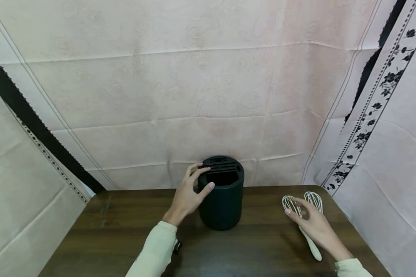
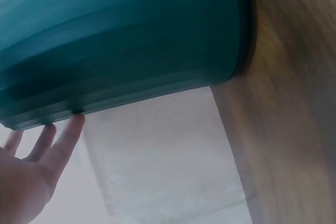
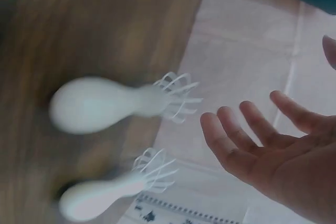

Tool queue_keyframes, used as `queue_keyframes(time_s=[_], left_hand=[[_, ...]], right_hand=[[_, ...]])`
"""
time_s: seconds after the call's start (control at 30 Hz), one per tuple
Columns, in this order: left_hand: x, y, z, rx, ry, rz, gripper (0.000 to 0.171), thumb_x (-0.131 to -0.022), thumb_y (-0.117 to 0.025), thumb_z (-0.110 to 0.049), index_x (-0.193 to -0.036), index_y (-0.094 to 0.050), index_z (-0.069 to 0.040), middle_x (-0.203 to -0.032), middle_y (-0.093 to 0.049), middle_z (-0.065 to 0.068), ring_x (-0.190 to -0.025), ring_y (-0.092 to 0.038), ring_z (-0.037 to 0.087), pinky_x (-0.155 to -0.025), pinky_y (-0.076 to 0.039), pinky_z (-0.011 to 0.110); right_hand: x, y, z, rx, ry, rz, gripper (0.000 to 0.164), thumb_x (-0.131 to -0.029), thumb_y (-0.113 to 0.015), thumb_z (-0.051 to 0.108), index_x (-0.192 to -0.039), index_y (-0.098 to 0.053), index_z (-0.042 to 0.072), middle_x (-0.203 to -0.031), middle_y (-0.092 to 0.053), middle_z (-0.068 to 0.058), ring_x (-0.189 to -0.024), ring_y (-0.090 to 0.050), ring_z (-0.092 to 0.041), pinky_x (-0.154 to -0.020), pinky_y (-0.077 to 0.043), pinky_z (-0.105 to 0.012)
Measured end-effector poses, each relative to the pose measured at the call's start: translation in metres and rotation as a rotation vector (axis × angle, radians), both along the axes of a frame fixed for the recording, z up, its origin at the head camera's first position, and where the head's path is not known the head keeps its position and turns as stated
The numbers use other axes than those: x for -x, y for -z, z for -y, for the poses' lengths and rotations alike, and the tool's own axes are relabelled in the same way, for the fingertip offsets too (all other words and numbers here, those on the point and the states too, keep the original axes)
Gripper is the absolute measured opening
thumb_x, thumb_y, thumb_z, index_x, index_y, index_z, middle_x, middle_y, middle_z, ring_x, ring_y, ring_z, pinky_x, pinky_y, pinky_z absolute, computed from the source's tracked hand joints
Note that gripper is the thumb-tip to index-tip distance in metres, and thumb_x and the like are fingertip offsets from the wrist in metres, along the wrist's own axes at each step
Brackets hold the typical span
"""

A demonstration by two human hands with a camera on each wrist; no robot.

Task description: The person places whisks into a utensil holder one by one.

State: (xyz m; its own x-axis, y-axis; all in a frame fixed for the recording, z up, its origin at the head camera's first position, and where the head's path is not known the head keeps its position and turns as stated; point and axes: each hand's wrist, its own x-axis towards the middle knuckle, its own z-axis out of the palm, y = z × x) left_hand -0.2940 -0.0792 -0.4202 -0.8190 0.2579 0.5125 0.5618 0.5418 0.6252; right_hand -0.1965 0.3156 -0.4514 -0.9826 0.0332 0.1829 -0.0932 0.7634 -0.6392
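A dark green cylindrical utensil holder [image 1: 222,207] with a slotted top stands upright on the wooden table. My left hand [image 1: 188,192] rests against its left side, fingers near the top rim and thumb toward the front. In the left wrist view, fairly straight fingers [image 2: 65,145] touch the holder's green wall [image 2: 131,35]. Over at the right, two pale whisks lie side by side: a left whisk [image 1: 310,244] and a right whisk [image 1: 313,198], whose handle is hidden. Above them hovers my right hand [image 1: 312,221]; the right wrist view shows its fingers [image 3: 226,140] spread, holding nothing.
The brown wooden table [image 1: 124,231] ends at a pale cloth backdrop [image 1: 194,96] just behind the holder. More cloth with a black floral border [image 1: 364,134] hangs along the right side. On the left side runs a black strip [image 1: 41,127].
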Motion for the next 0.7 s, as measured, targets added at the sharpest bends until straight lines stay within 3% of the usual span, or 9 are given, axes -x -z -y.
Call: queue_keyframes(time_s=[0.2, 0.43, 0.57, 0.7], left_hand=[[0.005, -0.003, 0.004, 0.007, 0.044, 0.012, 0.052, -0.104, -0.062, -0.054, -0.152, -0.055, -0.036, -0.165, -0.034, -0.003, -0.149, -0.037, 0.029, -0.11, -0.046, 0.058], [0.011, -0.001, 0.008, -0.059, 0.117, 0.047, 0.046, -0.107, -0.064, -0.037, -0.151, -0.056, -0.033, -0.168, -0.034, -0.01, -0.153, -0.036, 0.024, -0.113, -0.044, 0.06], [0.013, -0.001, 0.009, -0.084, 0.141, 0.052, 0.044, -0.107, -0.065, -0.034, -0.15, -0.056, -0.035, -0.168, -0.034, -0.01, -0.153, -0.037, 0.024, -0.112, -0.045, 0.061], [0.016, 0.0, 0.006, -0.094, 0.168, 0.057, 0.044, -0.107, -0.065, -0.032, -0.15, -0.056, -0.037, -0.169, -0.034, -0.009, -0.152, -0.038, 0.024, -0.111, -0.045, 0.062]], right_hand=[[-0.002, 0.007, -0.021, -0.049, 0.007, 0.123, 0.065, -0.108, -0.06, 0.044, -0.153, -0.044, -0.001, -0.148, -0.048, -0.039, -0.118, -0.065, -0.049, -0.087, -0.056, -0.06], [0.001, 0.018, -0.034, -0.074, -0.009, 0.106, 0.053, -0.108, -0.062, 0.025, -0.146, -0.049, -0.009, -0.129, -0.064, -0.036, -0.106, -0.071, -0.044, -0.085, -0.058, -0.055], [0.007, 0.022, -0.04, -0.016, -0.01, 0.144, 0.053, -0.105, -0.067, 0.021, -0.144, -0.05, -0.011, -0.117, -0.07, -0.029, -0.088, -0.074, -0.031, -0.076, -0.061, -0.043], [0.011, 0.028, -0.047, 0.086, -0.015, 0.279, 0.056, -0.106, -0.066, 0.02, -0.144, -0.044, -0.016, -0.118, -0.067, -0.032, -0.086, -0.074, -0.028, -0.071, -0.062, -0.038]])
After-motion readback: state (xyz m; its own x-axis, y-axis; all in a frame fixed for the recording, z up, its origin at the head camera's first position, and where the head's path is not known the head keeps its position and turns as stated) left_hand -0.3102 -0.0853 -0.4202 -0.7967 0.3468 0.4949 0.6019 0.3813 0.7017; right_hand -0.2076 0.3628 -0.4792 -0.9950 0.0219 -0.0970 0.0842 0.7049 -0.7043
